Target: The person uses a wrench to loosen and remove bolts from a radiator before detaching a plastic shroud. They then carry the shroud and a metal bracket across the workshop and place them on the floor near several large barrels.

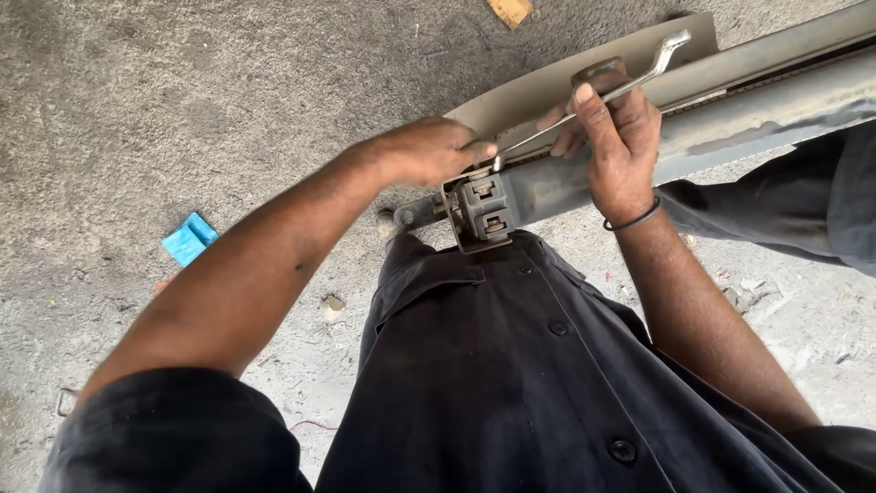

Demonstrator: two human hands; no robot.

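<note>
A long grey metal beam [730, 119] runs from the upper right down to my waist, ending in a bracket with a grey plastic connector block [486, 212]. A beige panel [547, 87] lies along its far side. My right hand [620, 137] grips a thin silver offset wrench [630, 78] against the beam, thumb up on its shaft. My left hand [429, 151] is closed over the wrench's lower end, just above the bracket. A black band circles my right wrist.
Rough grey concrete ground lies below. A blue scrap [190, 239] sits on it at left, a small stone [333, 306] near my leg, a yellowish piece [511, 11] at the top. Dark cloth [821, 201] shows under the beam at right.
</note>
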